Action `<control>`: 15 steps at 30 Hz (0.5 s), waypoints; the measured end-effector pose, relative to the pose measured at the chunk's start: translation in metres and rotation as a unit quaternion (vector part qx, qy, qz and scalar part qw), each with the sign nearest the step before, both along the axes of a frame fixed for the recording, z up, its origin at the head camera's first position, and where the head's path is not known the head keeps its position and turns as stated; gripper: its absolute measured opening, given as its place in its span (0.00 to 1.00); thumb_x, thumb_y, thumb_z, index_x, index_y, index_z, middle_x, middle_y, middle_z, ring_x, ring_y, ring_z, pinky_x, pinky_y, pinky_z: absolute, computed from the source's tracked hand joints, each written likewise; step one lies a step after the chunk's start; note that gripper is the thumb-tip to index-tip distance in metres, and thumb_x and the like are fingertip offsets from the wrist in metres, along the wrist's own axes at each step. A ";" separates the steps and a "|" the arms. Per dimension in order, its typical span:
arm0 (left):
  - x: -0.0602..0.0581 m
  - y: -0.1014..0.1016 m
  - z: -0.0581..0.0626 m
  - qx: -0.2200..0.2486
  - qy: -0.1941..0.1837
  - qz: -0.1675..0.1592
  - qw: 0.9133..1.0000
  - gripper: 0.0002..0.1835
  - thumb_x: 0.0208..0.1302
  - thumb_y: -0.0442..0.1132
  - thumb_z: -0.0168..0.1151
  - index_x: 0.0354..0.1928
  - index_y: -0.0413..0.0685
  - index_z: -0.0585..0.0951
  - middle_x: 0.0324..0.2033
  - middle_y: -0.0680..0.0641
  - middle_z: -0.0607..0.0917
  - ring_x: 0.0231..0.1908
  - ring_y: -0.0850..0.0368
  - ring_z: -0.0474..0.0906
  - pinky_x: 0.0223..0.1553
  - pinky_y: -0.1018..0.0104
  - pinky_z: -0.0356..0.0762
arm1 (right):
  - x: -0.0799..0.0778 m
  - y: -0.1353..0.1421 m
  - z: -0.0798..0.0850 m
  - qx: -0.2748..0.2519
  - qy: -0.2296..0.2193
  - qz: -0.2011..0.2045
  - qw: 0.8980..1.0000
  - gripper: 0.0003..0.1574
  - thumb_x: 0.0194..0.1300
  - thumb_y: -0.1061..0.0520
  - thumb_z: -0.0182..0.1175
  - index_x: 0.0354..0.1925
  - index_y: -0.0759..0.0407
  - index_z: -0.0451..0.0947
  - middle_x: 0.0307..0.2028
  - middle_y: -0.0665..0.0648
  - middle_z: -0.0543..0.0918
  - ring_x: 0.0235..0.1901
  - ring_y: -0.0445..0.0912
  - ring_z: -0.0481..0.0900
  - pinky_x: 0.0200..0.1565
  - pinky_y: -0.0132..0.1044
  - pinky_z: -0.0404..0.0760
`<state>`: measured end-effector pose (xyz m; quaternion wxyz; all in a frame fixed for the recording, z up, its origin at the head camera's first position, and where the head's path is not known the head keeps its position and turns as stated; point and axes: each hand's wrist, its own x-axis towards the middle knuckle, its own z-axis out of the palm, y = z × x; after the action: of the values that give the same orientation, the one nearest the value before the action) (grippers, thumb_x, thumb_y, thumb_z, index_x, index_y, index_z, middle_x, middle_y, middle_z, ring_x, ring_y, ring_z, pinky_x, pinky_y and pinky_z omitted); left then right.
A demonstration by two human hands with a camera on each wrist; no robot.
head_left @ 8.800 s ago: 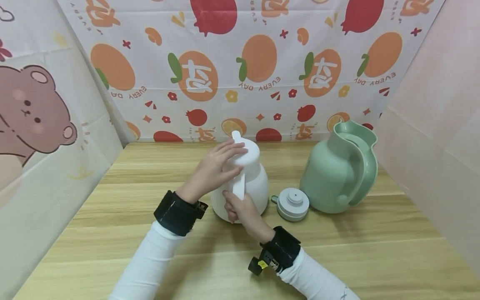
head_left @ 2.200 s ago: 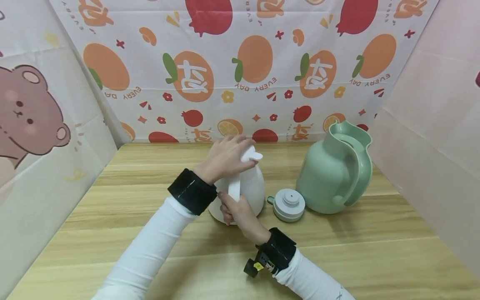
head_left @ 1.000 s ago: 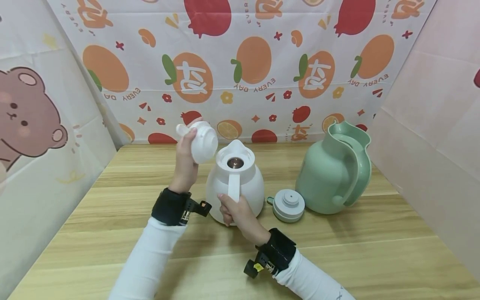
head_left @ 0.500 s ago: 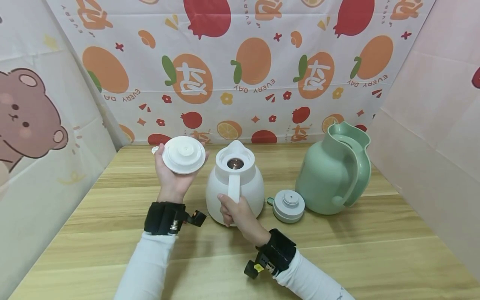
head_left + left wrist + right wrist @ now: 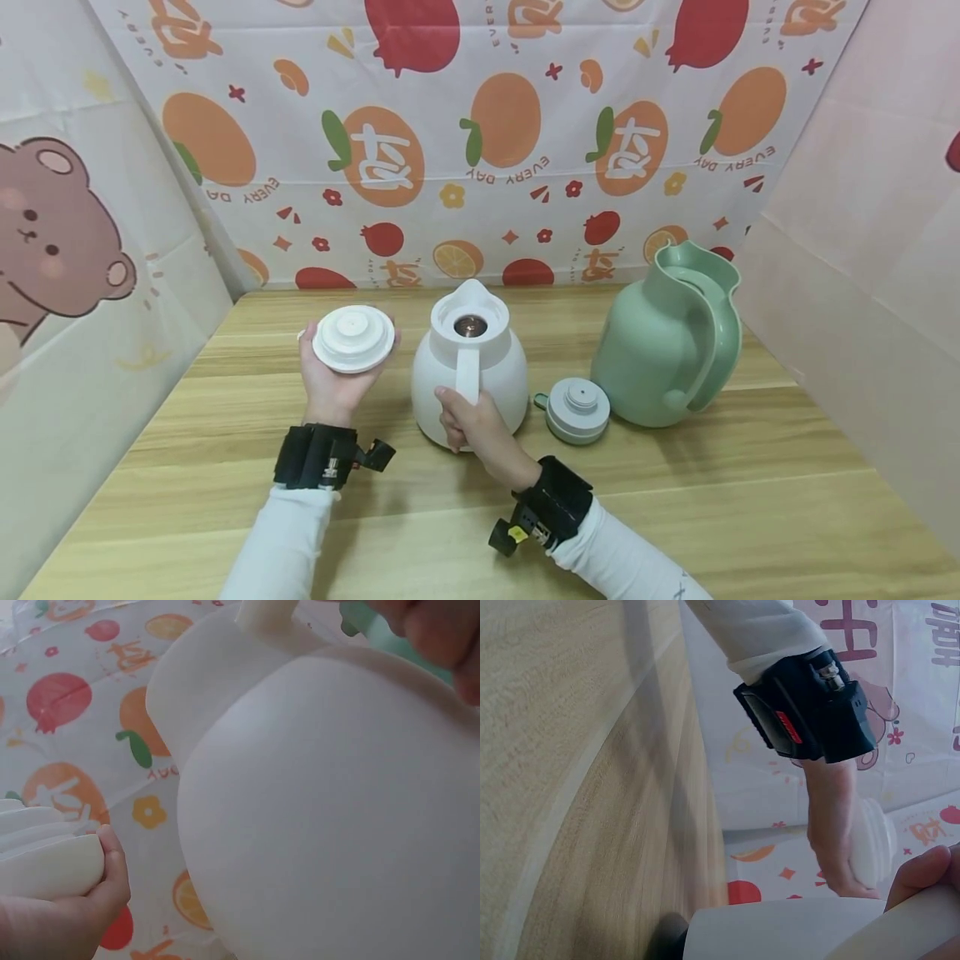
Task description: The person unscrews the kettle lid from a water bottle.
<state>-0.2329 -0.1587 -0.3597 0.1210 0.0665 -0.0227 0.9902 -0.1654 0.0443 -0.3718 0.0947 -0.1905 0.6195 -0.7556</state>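
Note:
My left hand (image 5: 333, 395) holds a white jug lid (image 5: 353, 337) from beneath, palm up, its stepped underside facing up. In the left wrist view the fingertips (image 5: 109, 844) curl over the lid's edge. Just to the right stands a white thermos jug (image 5: 502, 379), upright on the table, its round mouth uncovered and dark inside, its spout pointing away from me. My right hand (image 5: 480, 429) grips the lower part of the jug's handle (image 5: 468, 375). Seen from the right wrist, the lid stays apart from the jug, off to its left.
A green thermos jug (image 5: 652, 358) with a looped handle stands to the right. A grey-green stopper (image 5: 578, 411) lies between the two jugs, stepped side up. The wooden table (image 5: 420, 533) ends at a fruit-print cloth (image 5: 510, 200), with cloth walls at both sides.
My left hand has lifted the lid off the white jug, turned it upside down, and brought it left and lower toward me. The right hand has kept its grip on the handle.

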 end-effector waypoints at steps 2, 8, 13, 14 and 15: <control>0.000 -0.002 -0.005 0.003 -0.014 -0.003 1.000 0.33 0.60 0.56 0.51 0.66 0.56 0.57 0.59 0.42 0.64 0.59 0.39 0.60 0.60 0.45 0.49 | 0.000 0.000 0.000 0.001 -0.002 0.001 1.000 0.26 0.65 0.48 0.51 0.16 0.58 0.58 0.11 0.49 0.59 0.12 0.40 0.58 0.19 0.31 0.64; -0.002 -0.009 -0.019 0.001 -0.058 0.003 0.998 0.35 0.60 0.57 0.50 0.68 0.61 0.53 0.61 0.44 0.62 0.60 0.39 0.59 0.60 0.46 0.51 | -0.001 0.001 0.000 0.000 -0.003 0.005 1.000 0.25 0.66 0.48 0.50 0.17 0.58 0.58 0.11 0.49 0.59 0.12 0.40 0.58 0.19 0.31 0.64; -0.007 -0.015 -0.033 -0.021 -0.103 0.018 0.994 0.35 0.63 0.57 0.46 0.69 0.66 0.47 0.65 0.48 0.57 0.61 0.45 0.59 0.59 0.50 0.56 | -0.002 0.002 0.000 0.002 0.000 0.003 1.000 0.26 0.66 0.48 0.50 0.17 0.59 0.58 0.11 0.49 0.59 0.12 0.41 0.59 0.19 0.31 0.65; -0.007 -0.016 -0.036 -0.027 -0.111 0.018 0.993 0.35 0.63 0.57 0.45 0.69 0.66 0.46 0.66 0.50 0.55 0.62 0.47 0.58 0.59 0.51 0.56 | -0.002 0.002 0.000 0.002 0.000 0.003 1.000 0.26 0.66 0.48 0.50 0.17 0.59 0.58 0.11 0.49 0.59 0.12 0.41 0.59 0.19 0.31 0.65; -0.008 -0.017 -0.039 -0.034 -0.119 0.019 0.992 0.34 0.64 0.57 0.44 0.70 0.66 0.46 0.66 0.52 0.53 0.62 0.50 0.56 0.59 0.51 0.55 | -0.002 0.002 0.000 0.002 -0.002 0.004 1.000 0.26 0.66 0.48 0.50 0.16 0.59 0.58 0.11 0.49 0.59 0.12 0.41 0.59 0.20 0.31 0.65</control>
<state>-0.2410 -0.1762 -0.3991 0.1011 -0.0556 -0.0022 0.9933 -0.1678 0.0462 -0.3723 0.0990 -0.1913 0.6200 -0.7545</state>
